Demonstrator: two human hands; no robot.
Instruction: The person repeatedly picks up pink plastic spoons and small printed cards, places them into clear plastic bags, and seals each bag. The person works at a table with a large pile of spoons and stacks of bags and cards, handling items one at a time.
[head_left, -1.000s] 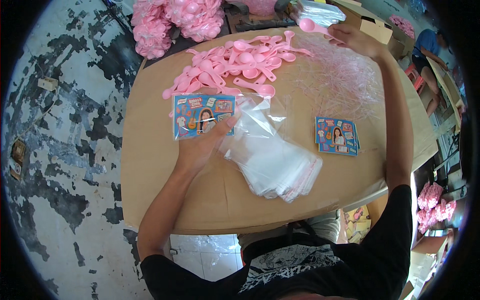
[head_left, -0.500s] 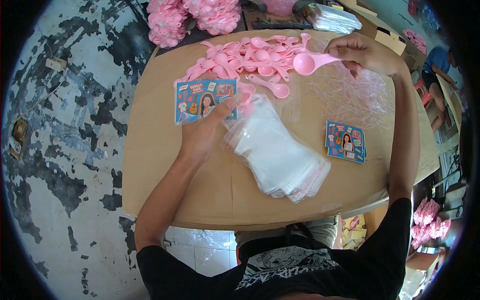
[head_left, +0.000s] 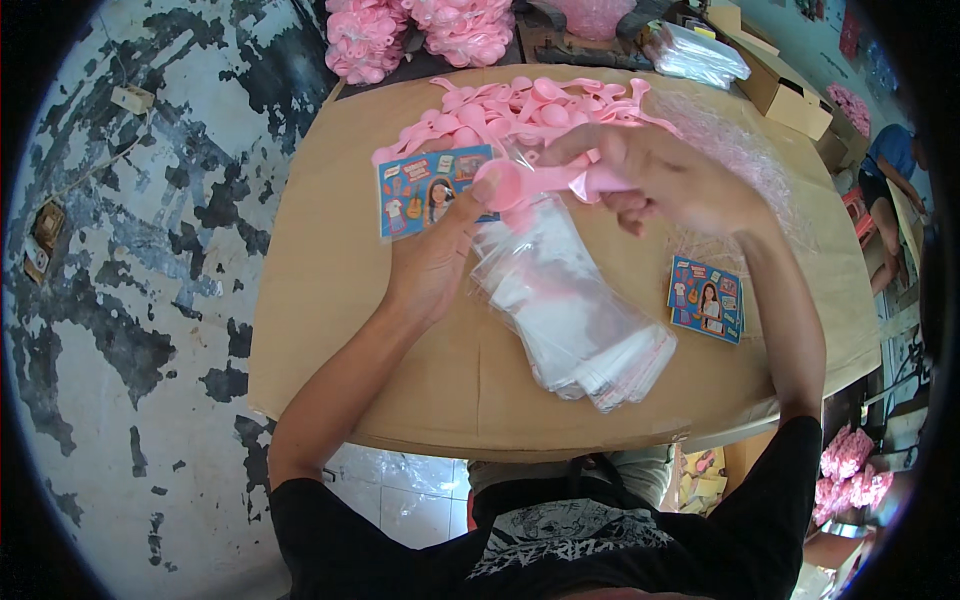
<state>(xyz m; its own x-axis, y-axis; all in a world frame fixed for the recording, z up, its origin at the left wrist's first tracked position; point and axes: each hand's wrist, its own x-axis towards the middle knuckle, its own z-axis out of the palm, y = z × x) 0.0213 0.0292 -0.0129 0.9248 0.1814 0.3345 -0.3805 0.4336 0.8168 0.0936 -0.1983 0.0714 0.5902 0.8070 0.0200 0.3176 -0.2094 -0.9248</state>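
My left hand (head_left: 432,248) is closed, pinching a blue printed card (head_left: 408,196) in a clear plastic sleeve. My right hand (head_left: 685,180), slightly blurred, grips a pink measuring spoon (head_left: 550,180) by its handle end. The spoon's bowl meets the left thumb at the card's right edge; whether the thumb also presses on it, I cannot tell. Other pink plastic shows just below that bowl. A fanned stack of clear plastic bags (head_left: 570,300) lies under and to the right of the left hand. Beyond both hands spreads a heap of pink spoons (head_left: 470,115).
A small stack of blue cards (head_left: 706,300) lies at the right of the brown-covered table (head_left: 400,400). Thin clear plastic strips (head_left: 745,160) are scattered behind it. Bagged pink spoons (head_left: 365,40), plastic packs (head_left: 695,55) and a cardboard box (head_left: 785,95) stand along the back. A person (head_left: 893,160) sits far right.
My right hand has carried the pink measuring spoon leftward and slightly down to the left hand. The left hand still holds the card. The whole view has shifted slightly.
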